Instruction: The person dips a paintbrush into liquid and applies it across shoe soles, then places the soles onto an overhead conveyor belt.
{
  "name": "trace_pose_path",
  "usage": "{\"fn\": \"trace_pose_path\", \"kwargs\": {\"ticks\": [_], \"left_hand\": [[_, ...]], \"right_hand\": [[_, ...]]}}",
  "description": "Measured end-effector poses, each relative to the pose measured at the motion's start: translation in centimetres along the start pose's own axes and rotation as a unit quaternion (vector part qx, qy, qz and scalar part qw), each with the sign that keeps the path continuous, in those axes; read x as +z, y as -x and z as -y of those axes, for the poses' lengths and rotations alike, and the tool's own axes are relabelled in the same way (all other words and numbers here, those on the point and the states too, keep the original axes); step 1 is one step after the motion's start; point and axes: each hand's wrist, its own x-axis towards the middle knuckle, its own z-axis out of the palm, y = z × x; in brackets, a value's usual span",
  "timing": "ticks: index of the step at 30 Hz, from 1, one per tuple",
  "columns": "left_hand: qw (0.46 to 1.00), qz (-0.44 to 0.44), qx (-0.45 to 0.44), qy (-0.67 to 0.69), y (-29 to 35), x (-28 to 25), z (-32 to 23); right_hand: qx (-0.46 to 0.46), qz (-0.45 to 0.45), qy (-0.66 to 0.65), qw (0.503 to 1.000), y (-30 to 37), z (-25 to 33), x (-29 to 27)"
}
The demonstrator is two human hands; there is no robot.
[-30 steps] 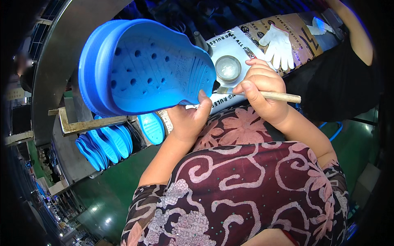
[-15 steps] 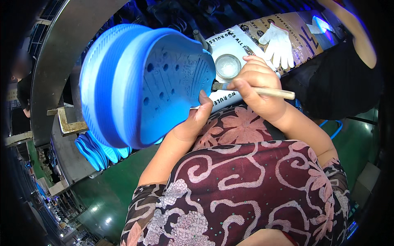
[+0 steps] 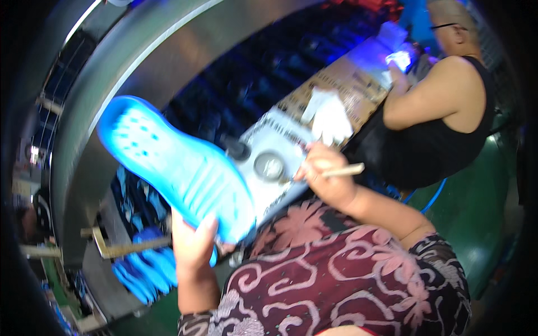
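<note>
A long light-blue shoe sole (image 3: 188, 168), raised at the rim and dotted with small holes at its far end, is held up on the left. My left hand (image 3: 193, 238) is closed around its near side, thumb on top; the fingers underneath are hidden. My right hand (image 3: 330, 182) grips the pale wooden handle of a brush (image 3: 350, 169). The brush's tip is blurred near a small round glass dish (image 3: 270, 166) of whitish stuff. The dish stands on a white-covered surface, just right of the sole.
A white glove (image 3: 329, 115) lies beyond my right hand on brown printed wrapping (image 3: 358, 87). A dark upright object (image 3: 236, 148) stands beside the dish. Several blue soles (image 3: 147, 267) rest at lower left near an L-shaped bar (image 3: 131, 246). Another person (image 3: 431, 117) works at right beside a bright light.
My left hand has swung the sole away to the left and turned it, showing its full length. The brush has left the sole's edge for the dish. The view has shifted.
</note>
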Motion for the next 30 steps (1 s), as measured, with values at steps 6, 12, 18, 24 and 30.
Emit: {"fn": "trace_pose_path", "kwargs": {"ticks": [6, 12, 18, 24, 30], "left_hand": [[0.902, 0.388, -0.183, 0.046, -6.7, 9.2, -5.0], [0.910, 0.262, -0.124, 0.297, -24.6, 28.2, -9.4], [0.917, 0.304, 0.085, 0.243, -17.5, 28.5, -9.2], [0.946, 0.210, 0.114, -0.217, -9.3, 7.7, 3.9], [0.718, -0.125, -0.084, -0.679, 4.3, -15.8, 10.3]], "right_hand": [[0.025, -0.038, 0.014, 0.999, 2.6, -2.1, -3.5], [0.071, -0.054, 0.017, 0.996, 1.8, -1.7, -5.1], [0.174, -0.036, 0.002, 0.984, 3.3, -3.4, -6.7], [0.137, -0.076, -0.021, 0.987, 3.8, -3.8, -5.3], [0.273, -0.030, -0.099, 0.956, 3.7, -4.2, -3.8]]}}
